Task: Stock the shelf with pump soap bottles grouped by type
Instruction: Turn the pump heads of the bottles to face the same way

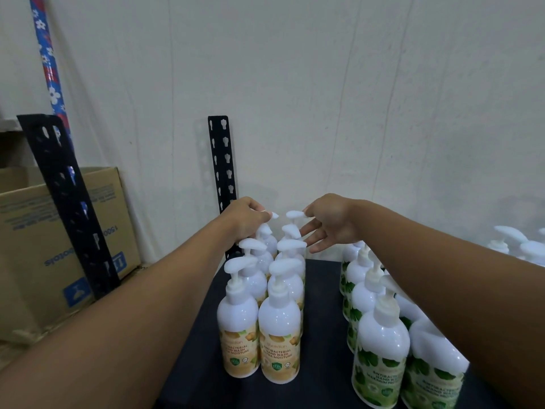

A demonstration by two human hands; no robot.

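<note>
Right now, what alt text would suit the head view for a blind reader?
Two bare hands reach to the back of two rows of orange bottles on a dark shelf: the left hand grips a rear pump, the right hand touches the next pump, fingers spread. At right stand green bottles.

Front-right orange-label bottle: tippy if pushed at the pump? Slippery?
The front-right orange-label bottle is tall on a narrow base, so a push at its pump head would probably tip it. Neighbouring bottles left and behind may brace it; the bare shelf to its right would not. Glossy white body looks smooth, possibly slippery.
</note>
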